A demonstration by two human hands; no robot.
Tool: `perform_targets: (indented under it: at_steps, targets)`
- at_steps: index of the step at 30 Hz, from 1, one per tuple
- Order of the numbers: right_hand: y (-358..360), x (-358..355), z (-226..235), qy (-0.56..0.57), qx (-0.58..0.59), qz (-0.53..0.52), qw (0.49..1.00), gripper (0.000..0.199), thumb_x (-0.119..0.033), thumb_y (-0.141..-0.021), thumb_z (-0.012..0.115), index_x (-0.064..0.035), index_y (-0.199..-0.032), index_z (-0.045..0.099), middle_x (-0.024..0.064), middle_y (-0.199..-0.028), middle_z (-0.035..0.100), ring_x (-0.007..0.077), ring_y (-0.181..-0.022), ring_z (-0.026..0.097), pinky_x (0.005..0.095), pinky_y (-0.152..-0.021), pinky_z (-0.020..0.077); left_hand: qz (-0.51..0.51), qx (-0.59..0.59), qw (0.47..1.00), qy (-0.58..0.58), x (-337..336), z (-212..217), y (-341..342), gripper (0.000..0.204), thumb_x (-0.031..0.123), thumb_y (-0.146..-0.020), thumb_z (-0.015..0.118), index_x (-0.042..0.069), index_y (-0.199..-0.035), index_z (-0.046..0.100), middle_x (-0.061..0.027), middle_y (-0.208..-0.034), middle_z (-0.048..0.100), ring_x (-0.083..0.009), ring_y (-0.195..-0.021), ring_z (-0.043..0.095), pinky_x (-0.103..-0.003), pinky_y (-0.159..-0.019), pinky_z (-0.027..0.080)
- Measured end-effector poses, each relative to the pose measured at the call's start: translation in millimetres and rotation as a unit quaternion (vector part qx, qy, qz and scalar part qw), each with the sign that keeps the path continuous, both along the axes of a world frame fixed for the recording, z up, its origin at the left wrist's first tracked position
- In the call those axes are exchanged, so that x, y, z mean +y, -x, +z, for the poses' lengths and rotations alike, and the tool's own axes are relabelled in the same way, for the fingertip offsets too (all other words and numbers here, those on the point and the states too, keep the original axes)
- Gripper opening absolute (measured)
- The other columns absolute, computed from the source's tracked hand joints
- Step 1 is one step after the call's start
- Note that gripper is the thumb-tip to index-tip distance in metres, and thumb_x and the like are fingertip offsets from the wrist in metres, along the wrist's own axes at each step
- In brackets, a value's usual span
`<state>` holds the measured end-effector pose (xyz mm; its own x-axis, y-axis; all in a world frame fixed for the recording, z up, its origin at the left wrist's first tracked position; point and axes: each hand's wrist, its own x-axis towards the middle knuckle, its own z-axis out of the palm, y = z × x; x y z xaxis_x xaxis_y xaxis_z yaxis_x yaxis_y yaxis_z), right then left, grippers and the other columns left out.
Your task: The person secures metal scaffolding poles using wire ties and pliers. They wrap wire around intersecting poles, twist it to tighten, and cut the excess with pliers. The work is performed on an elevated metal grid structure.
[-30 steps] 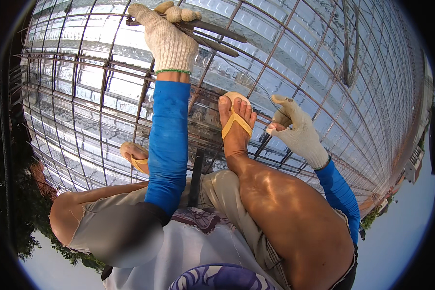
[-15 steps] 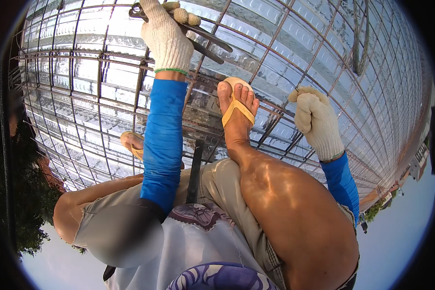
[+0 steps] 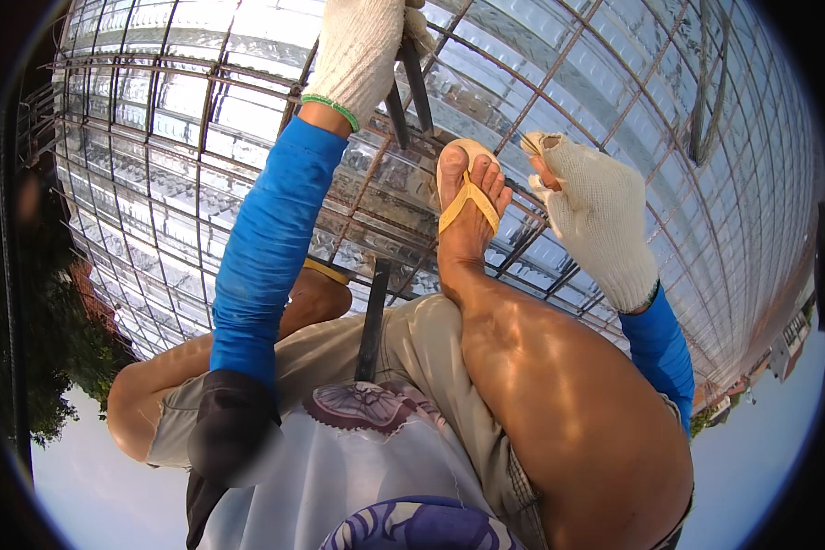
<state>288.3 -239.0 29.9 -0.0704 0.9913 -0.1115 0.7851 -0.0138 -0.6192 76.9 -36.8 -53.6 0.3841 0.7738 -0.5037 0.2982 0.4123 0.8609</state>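
My left hand (image 3: 365, 60), in a white knitted glove with a green cuff edge, is at the top of the view, closed round dark metal pincers (image 3: 414, 90). Two handles point down out of the fist; the jaws are hidden. To the right, my right hand (image 3: 596, 206) hovers over the rebar mesh (image 3: 367, 174), beyond my sandalled foot. Its glove is torn at the fingertips, showing bare skin. These fingers are curled together, and whatever they hold is too small or hidden to make out.
Shiny silver sheeting (image 3: 174, 101) lies beneath the crossed bars. A bundle of wire (image 3: 703, 92) rests on the mesh at the upper right. My foot in a yellow sandal (image 3: 470, 197) stands on the bars between my hands. A dark flat bar (image 3: 372, 321) shows between my legs.
My left hand has shifted right and up with the pincers, whose handles now point more steeply down. My right hand has turned and moved slightly left. My left leg has shifted.
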Motion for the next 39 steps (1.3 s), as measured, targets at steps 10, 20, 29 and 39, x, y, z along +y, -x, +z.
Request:
perform_targets:
  at_steps: [10, 20, 29, 39]
  targets:
    - [-76, 86, 29, 0.163, 0.192, -0.235, 0.939, 0.042, -0.02, -0.1, 0.073, -0.001, -0.136, 0.075, -0.0072, -0.084, 0.06, 0.0011, -0.068, 0.046, 0.0197, -0.059, 0.0354, -0.277, 0.139, 0.949, -0.053, 49, 105, 75, 0.05, 0.053, -0.109, 0.066, 0.003, -0.11, 0.073, -0.0009, -0.073, 0.063, -0.0091, -0.063, 0.059, -0.027, -0.058, 0.05]
    - [-62, 135, 51, 0.221, 0.11, -0.057, 0.967, 0.053, -0.018, -0.095, 0.066, -0.0067, -0.146, 0.072, -0.0088, -0.078, 0.049, 0.0023, -0.067, 0.042, 0.0218, -0.059, 0.0334, -0.426, 0.447, 0.771, -0.157, 64, 166, 139, 0.045, 0.041, -0.109, 0.065, -0.002, -0.117, 0.076, -0.0122, -0.081, 0.07, -0.021, -0.071, 0.068, -0.041, -0.07, 0.056]
    - [-62, 114, 70, 0.22, 0.013, -0.075, 0.972, 0.047, -0.02, -0.096, 0.066, -0.006, -0.14, 0.075, -0.0081, -0.078, 0.048, 0.0031, -0.066, 0.041, 0.0236, -0.059, 0.0331, -0.499, 0.357, 0.757, -0.225, 18, 109, 157, 0.025, 0.029, -0.104, 0.065, 0.005, -0.102, 0.072, -0.0168, -0.082, 0.072, -0.0381, -0.081, 0.075, -0.051, -0.076, 0.059]
    - [-52, -19, 159, 0.313, -0.161, -0.284, 0.892, 0.047, -0.014, -0.098, 0.067, -0.0079, -0.143, 0.074, -0.0045, -0.088, 0.05, 0.0068, -0.077, 0.043, 0.0239, -0.068, 0.0401, -0.596, 0.213, 0.651, -0.42, -3, -11, 94, 0.022, 0.025, -0.095, 0.077, 0.004, -0.102, 0.071, -0.018, -0.088, 0.074, -0.0384, -0.085, 0.078, -0.047, -0.074, 0.063]
